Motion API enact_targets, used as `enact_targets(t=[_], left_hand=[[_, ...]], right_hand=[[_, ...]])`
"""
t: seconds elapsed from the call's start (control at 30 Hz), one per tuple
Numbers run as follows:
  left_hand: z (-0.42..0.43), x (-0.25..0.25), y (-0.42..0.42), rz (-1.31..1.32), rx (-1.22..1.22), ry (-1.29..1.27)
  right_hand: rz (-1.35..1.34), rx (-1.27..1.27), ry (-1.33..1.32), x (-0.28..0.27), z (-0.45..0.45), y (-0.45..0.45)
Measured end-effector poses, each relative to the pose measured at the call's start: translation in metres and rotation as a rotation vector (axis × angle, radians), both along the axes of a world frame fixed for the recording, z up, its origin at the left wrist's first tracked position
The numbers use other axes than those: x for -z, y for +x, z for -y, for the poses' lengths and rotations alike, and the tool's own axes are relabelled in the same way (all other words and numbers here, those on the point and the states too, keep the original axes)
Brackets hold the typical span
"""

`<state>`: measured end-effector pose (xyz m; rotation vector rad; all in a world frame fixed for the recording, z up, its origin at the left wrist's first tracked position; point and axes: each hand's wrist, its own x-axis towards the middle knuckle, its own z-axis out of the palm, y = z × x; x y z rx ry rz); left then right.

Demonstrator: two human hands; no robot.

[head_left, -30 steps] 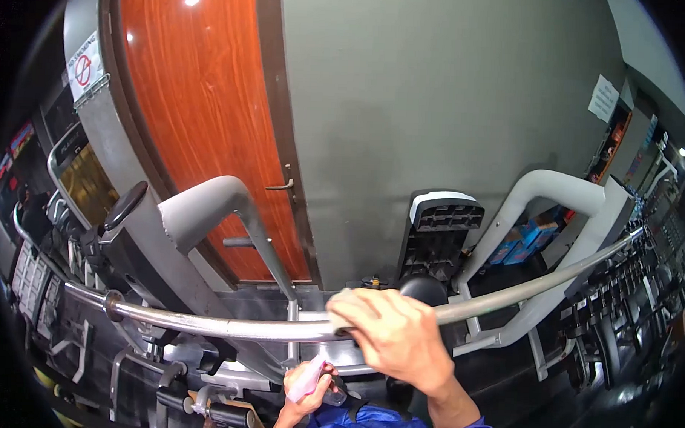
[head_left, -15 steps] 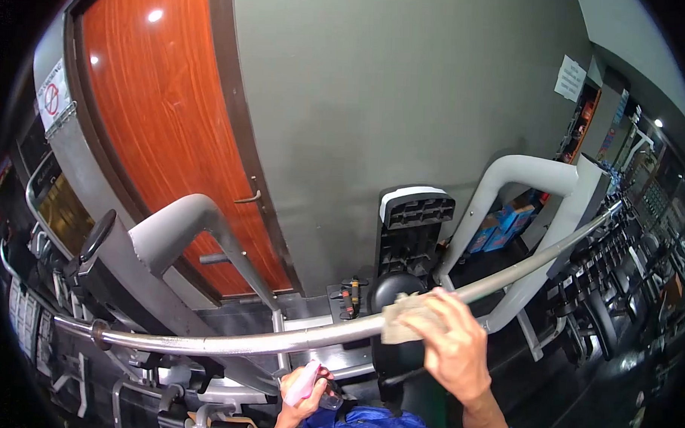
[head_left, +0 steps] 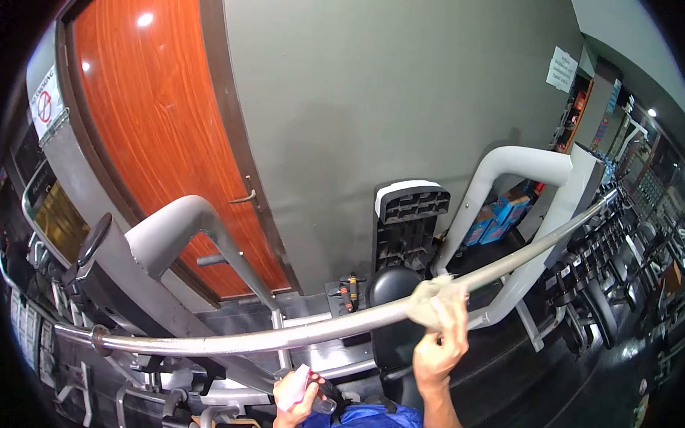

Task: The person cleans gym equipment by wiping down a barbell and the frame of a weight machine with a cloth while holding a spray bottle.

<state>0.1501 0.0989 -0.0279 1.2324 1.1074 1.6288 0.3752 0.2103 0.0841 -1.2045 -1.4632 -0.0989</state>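
A long metal barbell [head_left: 278,338] crosses in front of me, looking curved in this wide view. My right hand [head_left: 439,349] presses a pale beige cloth [head_left: 436,302] around the bar, right of its middle, with the fingers closed over the cloth. Below the bar, close to my body, my left hand [head_left: 290,410] is wrapped round what looks like a spray bottle with a pink top [head_left: 295,386]. The bottle's dark, see-through body is mostly hidden by the fingers.
Grey frame posts [head_left: 172,234] stand on both sides under the bar. Behind it is a black padded bench [head_left: 394,291]. A wooden door [head_left: 146,124] is at the left, and a dumbbell rack [head_left: 593,287] at the right. Blue boxes [head_left: 499,219] sit by the wall.
My right hand has turned, with the fingers now pointing up and the cloth slid slightly right along the bar. My left hand still grips the bottle. The view has shifted slightly.
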Motion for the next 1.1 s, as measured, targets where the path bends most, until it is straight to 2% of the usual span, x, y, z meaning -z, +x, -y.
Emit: enact_targets(t=[0.13,0.23,0.3,0.33,0.37,0.4,0.47,0.5,0.53,0.6,0.63,0.67,0.83,1.0,1.03,1.1], left_hand=[[-0.006,-0.003,0.007,-0.109,0.056,0.029],[-0.009,-0.008,0.004,-0.426,0.117,0.064],[-0.011,-0.011,0.007,-0.413,0.092,0.103],[-0.010,-0.013,0.011,-0.405,0.076,0.121],[-0.009,-0.020,0.019,-0.169,0.107,0.048],[-0.008,-0.020,0.019,-0.162,0.109,0.034],[-0.004,-0.017,0.018,-0.147,0.113,0.005],[-0.004,-0.015,0.017,-0.126,0.120,0.003],[-0.004,-0.012,0.015,-0.104,0.126,0.000],[-0.004,-0.008,0.016,-0.081,0.116,-0.005],[-0.005,-0.006,0.017,-0.082,0.101,-0.004],[-0.005,-0.005,0.017,-0.084,0.086,-0.003],[-0.011,-0.005,0.019,-0.159,0.092,0.012],[-0.015,0.002,0.028,-0.137,0.144,0.015],[-0.016,0.001,0.029,-0.165,0.151,0.025],[-0.018,-0.003,0.031,-0.168,0.152,0.037]], right_hand=[[0.168,-0.226,0.082,0.018,0.017,-0.024],[0.198,-0.520,0.017,0.019,0.031,-0.030],[0.153,-0.581,0.036,0.022,0.032,-0.025],[0.114,-0.527,0.121,0.026,0.028,-0.019],[0.075,-0.468,0.203,0.029,0.024,-0.013],[0.059,-0.343,0.312,0.027,0.016,-0.005],[-0.240,-0.209,0.425,0.032,0.004,0.007],[-0.184,0.046,0.306,0.031,0.001,0.022],[-0.268,0.246,0.171,0.035,-0.005,0.031],[-0.558,0.157,0.014,0.047,-0.018,0.028],[-0.267,0.193,0.016,0.041,-0.017,0.016],[-0.448,0.118,0.061,0.051,-0.017,-0.002],[-0.258,-0.103,0.013,0.066,0.014,-0.029],[-0.176,-0.410,-0.060,0.068,0.024,-0.003],[-0.098,-0.415,-0.007,0.068,0.021,0.002],[-0.224,-0.325,-0.026,0.077,0.019,0.008]])
